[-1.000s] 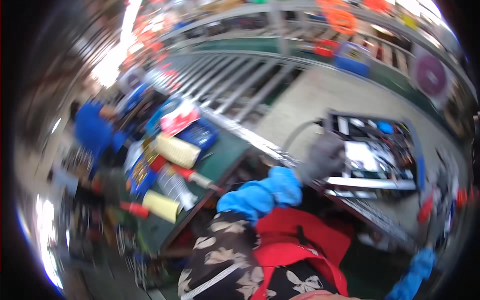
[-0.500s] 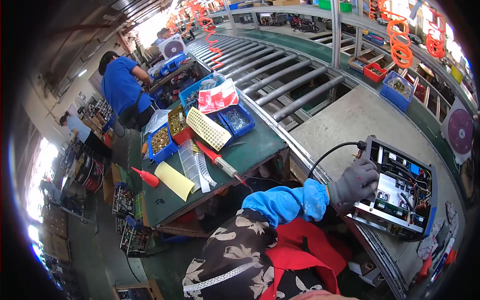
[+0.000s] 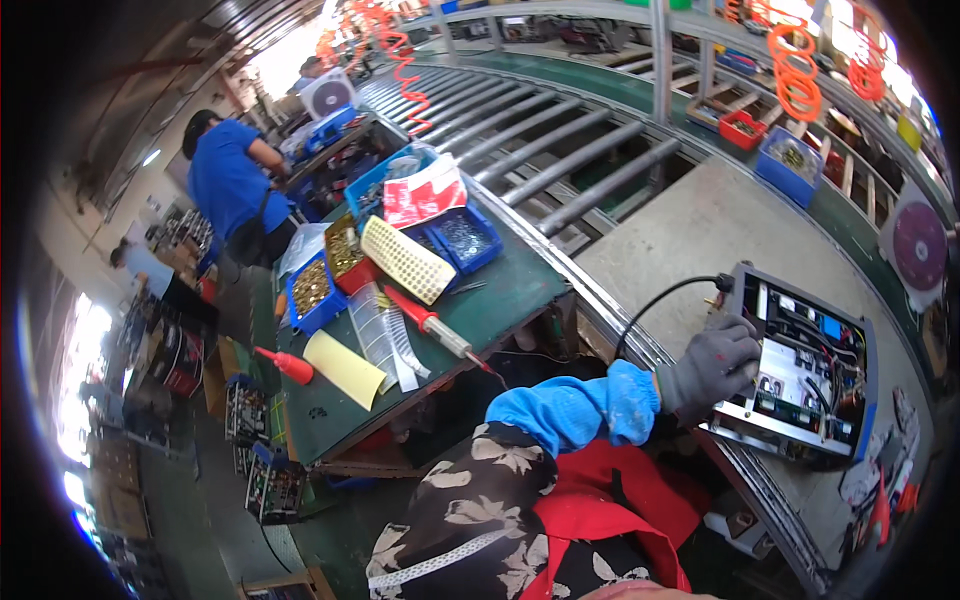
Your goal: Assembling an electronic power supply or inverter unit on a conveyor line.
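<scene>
My left hand (image 3: 712, 370), in a grey glove below a blue sleeve cover, lies at the near left edge of an open-topped electronics unit (image 3: 800, 370). Its fingers are curled and closed on the unit's edge; the fingertips are partly hidden. The unit stands tilted in my view on a grey metal worktop (image 3: 660, 240), showing circuit boards, wires and a bright metal plate inside. A black cable (image 3: 650, 312) runs from the unit's far left corner and loops down behind my sleeve. My right hand is out of view.
On the green bench (image 3: 500, 325) at left are a soldering iron (image 3: 440, 332), a red bottle (image 3: 290, 365), sticker sheets (image 3: 405, 260) and parts bins (image 3: 315, 295). Rollers (image 3: 570, 165) stretch beyond. Red-handled tools (image 3: 880, 510) lie right of the unit. A person in blue (image 3: 235, 180) works behind the bench.
The whole view has shifted slightly, and the bench things appear a little farther left. My left hand stays at the same edge of the unit. The red-handled tools show more plainly.
</scene>
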Available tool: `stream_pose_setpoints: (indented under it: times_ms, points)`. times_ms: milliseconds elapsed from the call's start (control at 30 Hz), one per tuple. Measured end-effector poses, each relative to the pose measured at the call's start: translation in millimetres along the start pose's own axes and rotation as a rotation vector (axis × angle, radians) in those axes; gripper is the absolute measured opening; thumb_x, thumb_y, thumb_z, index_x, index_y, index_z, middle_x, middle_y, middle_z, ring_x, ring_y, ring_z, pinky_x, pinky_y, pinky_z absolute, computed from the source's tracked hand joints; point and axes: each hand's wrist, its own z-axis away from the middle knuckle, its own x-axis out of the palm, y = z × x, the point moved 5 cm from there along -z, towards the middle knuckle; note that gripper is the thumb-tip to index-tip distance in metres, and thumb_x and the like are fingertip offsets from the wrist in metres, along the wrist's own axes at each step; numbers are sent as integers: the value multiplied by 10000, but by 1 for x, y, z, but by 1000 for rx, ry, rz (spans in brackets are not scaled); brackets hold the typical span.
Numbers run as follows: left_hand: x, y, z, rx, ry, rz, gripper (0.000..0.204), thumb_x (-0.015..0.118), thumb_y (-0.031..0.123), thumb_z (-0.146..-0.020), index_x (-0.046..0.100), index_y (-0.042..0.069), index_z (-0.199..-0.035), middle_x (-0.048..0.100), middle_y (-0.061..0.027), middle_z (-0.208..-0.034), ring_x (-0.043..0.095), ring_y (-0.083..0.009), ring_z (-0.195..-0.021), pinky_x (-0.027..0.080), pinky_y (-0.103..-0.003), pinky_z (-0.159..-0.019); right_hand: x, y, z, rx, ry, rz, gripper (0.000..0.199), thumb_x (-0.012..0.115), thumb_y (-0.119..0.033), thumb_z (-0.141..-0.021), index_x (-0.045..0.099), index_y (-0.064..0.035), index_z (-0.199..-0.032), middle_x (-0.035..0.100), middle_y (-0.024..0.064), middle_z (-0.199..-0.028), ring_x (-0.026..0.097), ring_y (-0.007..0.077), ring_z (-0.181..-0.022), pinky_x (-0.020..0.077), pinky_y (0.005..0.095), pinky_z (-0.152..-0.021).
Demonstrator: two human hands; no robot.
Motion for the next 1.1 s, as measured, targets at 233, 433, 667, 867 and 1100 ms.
stream_pose_setpoints:
  times_ms: [233,433,667,867,1100]
  points:
    - [4,1,23,-19,-155,43,201,667,85,-749,658,58,-948,630,-121,-856,592,-349,-1003,462,-447,-879,108,-34,-7,-203,-84,175,489,628,-309,-872,573,-36,-1275,597,63,-1122,557,144,-998,459,274,-823]
    - [10,27,28,87,-116,-142,204,684,98,-716,674,80,-919,595,-56,-817,595,-301,-999,463,-430,-844,172,-73,18,-447,-249,210,400,705,-164,-799,568,-9,-1141,591,45,-993,554,97,-830,469,250,-734]
    - [9,26,30,95,-103,-95,202,682,94,-694,677,74,-895,588,-64,-799,590,-302,-986,468,-425,-841,245,-66,15,-700,-407,383,396,733,-180,-780,588,11,-1095,640,101,-917,613,162,-735,508,310,-668]
    - [7,22,33,95,-81,-67,202,685,98,-696,690,73,-897,592,-58,-787,579,-294,-984,470,-416,-863,302,-77,6,-869,-499,552,357,773,-199,-755,628,-14,-1024,629,157,-888,639,292,-777,508,373,-691]
    - [7,20,31,114,-71,-59,201,691,149,-687,689,89,-879,601,-39,-789,592,-279,-967,465,-408,-850,329,-76,4,-967,-498,662,363,798,-242,-743,647,-29,-995,667,158,-804,677,294,-698,528,368,-634]
